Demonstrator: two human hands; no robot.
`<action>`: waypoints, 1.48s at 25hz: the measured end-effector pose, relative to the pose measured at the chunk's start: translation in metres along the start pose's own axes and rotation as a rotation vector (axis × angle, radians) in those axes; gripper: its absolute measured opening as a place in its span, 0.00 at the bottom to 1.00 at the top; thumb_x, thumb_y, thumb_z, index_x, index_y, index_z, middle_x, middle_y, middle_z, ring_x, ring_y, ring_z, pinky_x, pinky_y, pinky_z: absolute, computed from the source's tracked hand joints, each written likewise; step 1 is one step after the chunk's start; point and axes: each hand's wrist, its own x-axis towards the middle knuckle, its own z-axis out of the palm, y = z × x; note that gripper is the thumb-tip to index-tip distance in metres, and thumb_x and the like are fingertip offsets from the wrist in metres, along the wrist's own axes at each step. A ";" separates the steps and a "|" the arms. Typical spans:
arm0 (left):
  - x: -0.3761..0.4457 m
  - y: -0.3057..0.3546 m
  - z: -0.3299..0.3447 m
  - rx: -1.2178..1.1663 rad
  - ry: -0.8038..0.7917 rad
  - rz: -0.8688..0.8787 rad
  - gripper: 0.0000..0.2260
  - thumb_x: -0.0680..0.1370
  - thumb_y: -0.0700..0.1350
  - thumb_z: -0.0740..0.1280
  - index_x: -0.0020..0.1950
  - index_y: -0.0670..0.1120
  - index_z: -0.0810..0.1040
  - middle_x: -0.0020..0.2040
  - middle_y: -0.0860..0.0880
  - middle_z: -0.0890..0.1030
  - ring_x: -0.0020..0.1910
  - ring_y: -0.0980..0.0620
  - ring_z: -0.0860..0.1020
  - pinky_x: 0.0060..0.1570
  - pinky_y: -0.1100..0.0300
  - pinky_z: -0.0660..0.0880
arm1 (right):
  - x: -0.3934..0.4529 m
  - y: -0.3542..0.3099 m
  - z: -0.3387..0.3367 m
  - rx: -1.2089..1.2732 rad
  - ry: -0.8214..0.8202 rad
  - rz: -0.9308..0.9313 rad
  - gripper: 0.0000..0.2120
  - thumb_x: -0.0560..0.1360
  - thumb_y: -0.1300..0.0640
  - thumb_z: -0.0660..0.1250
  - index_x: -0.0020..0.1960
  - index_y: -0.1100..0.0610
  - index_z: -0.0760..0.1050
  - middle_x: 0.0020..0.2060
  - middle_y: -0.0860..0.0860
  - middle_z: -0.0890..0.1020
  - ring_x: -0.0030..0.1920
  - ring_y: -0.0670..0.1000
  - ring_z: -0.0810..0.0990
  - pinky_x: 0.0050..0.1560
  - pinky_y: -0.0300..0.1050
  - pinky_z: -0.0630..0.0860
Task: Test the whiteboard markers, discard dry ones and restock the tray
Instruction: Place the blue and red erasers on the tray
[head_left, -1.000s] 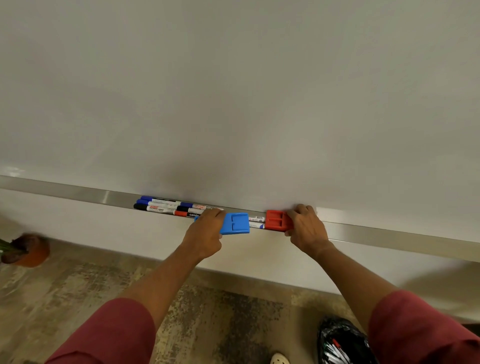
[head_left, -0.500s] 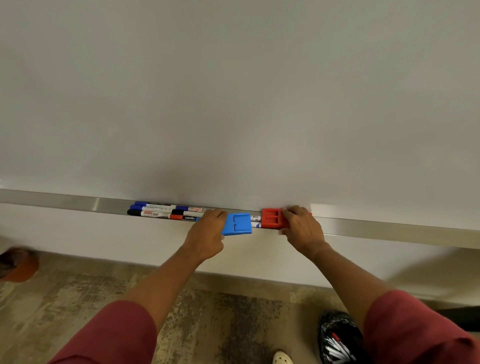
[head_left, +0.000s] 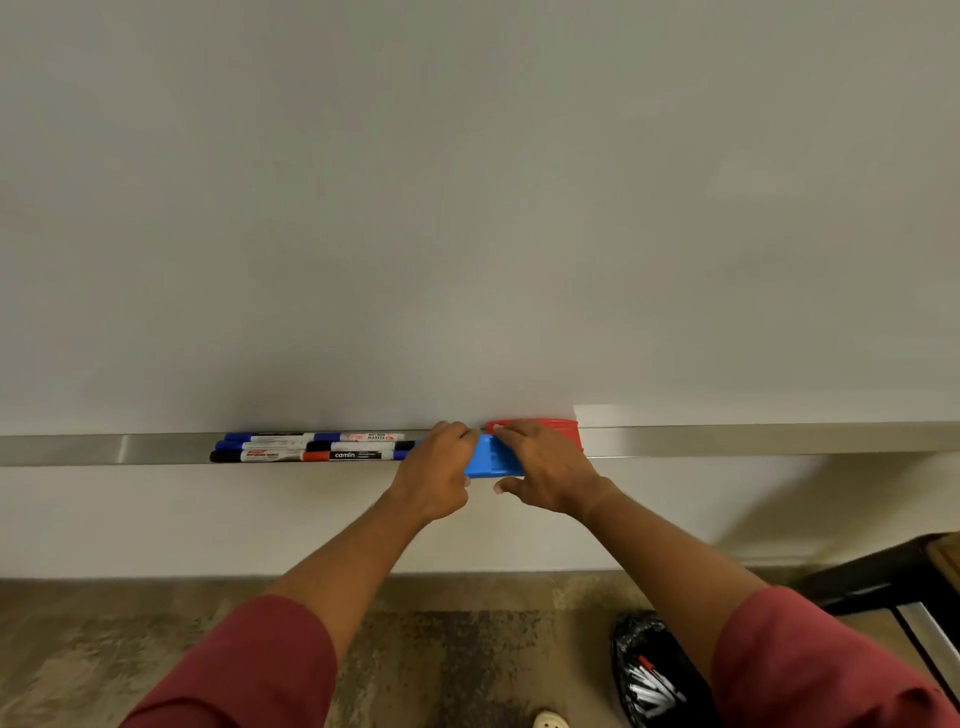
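I have both hands at the tray (head_left: 779, 440), the steel ledge under the whiteboard (head_left: 467, 208), and between them sits the blue eraser (head_left: 491, 460). My left hand (head_left: 436, 475) is curled against its left end; my right hand (head_left: 545, 467) lies over its right side, fingers spread on top and thumb hanging below the ledge. Whether either hand truly clasps the eraser I cannot tell, since they cover its edges. The red eraser (head_left: 556, 428) stands just behind my right hand, against the board. The markers (head_left: 311, 448) lie end to end in rows on the tray to the left, caps on, touching one another. I judge I am bunching the erasers together so the markers have room. A black bag (head_left: 644, 670) on the floor holds more markers, likely the discards or spares.
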 end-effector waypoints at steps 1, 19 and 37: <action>0.000 0.003 0.001 -0.003 -0.009 0.011 0.25 0.73 0.40 0.71 0.68 0.46 0.69 0.63 0.49 0.73 0.61 0.51 0.69 0.58 0.57 0.72 | -0.004 0.000 -0.001 0.005 0.007 0.016 0.33 0.73 0.46 0.72 0.73 0.55 0.64 0.69 0.53 0.72 0.66 0.53 0.72 0.67 0.47 0.68; 0.014 0.056 0.019 0.103 0.021 0.123 0.43 0.74 0.60 0.67 0.78 0.44 0.47 0.79 0.45 0.50 0.77 0.46 0.50 0.73 0.54 0.45 | -0.058 0.063 -0.019 -0.041 0.055 0.157 0.27 0.73 0.46 0.71 0.69 0.54 0.68 0.62 0.52 0.76 0.60 0.51 0.74 0.58 0.45 0.73; 0.022 0.109 0.048 0.153 -0.022 -0.184 0.47 0.74 0.67 0.60 0.77 0.44 0.36 0.78 0.45 0.38 0.76 0.47 0.37 0.70 0.55 0.34 | -0.067 0.199 -0.043 -0.001 0.063 0.154 0.26 0.70 0.51 0.74 0.65 0.57 0.72 0.55 0.52 0.74 0.53 0.53 0.75 0.52 0.45 0.76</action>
